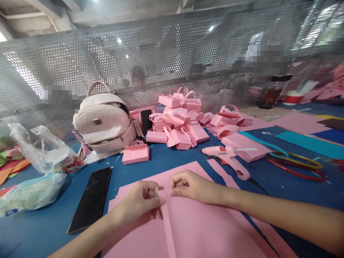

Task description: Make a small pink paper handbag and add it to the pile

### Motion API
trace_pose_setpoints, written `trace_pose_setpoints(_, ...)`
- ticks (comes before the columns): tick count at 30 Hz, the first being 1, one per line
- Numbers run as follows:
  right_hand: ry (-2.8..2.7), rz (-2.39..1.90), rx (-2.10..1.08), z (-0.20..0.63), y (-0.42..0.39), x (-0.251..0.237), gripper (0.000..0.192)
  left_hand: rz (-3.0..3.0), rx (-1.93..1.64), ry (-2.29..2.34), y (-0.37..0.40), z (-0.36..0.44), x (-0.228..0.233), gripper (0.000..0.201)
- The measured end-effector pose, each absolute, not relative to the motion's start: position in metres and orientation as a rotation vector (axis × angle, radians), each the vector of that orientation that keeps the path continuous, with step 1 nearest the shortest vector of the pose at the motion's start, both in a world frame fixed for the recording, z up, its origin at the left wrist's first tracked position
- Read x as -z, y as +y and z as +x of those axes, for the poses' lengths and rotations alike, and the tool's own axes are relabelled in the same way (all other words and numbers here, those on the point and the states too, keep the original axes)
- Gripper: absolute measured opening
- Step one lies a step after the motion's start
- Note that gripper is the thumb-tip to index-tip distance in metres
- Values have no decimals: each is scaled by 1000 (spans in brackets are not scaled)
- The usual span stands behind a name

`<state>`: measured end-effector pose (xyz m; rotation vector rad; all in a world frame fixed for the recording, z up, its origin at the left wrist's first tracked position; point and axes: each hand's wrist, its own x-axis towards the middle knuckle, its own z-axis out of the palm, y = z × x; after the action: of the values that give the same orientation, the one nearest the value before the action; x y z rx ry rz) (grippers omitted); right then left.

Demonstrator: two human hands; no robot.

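Pink paper [204, 229] lies flat on the blue table [40, 233] directly under both hands, a raised fold running down it from the fingertips toward six o'clock. Left hand [141, 200] is closed in a pinch on the top of that fold, thumb and forefinger pressed together; right hand [188, 186] meets it from three o'clock, fingers curled and pinching the same ridge just beside the left. Held so, the two pinches seem to keep the crease sharp and straight while the sheet's own weight holds the rest down.

At nine o'clock of the hands a dark phone [91, 199] rests face up, near but clear of the paper's edge. At one o'clock a pink glue gun [228, 156] lies on its side on a loose pink offcut, nozzle pointing to nine o'clock — within easy reach, probably why it sits there. At twelve o'clock a heap of small pink paper bags [180, 123] with handles is piled up, one single bag [135, 152] set apart in front. A pale backpack [104, 122] stands at eleven o'clock, crumpled plastic bags [34, 168] at nine to ten o'clock.

Coloured rings [295, 165] and teal sheets [309, 141] lie at two o'clock. Behind the table runs a perforated metal screen [80, 57] — ceiling lights glint through it.
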<state>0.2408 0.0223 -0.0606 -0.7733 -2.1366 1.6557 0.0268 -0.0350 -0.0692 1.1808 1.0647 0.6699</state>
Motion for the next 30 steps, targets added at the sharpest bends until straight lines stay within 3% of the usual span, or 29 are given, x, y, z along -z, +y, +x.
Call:
trace_pose_setpoints(15, -2069, -828, -1706, 242, 27, 67, 47, 1166, -622, 1053, -35, 23, 63, 40)
trace_pose_setpoints(30, -1994, -837, -1717, 243, 28, 63, 46, 1139, -635, 1061, -35, 21, 62, 39)
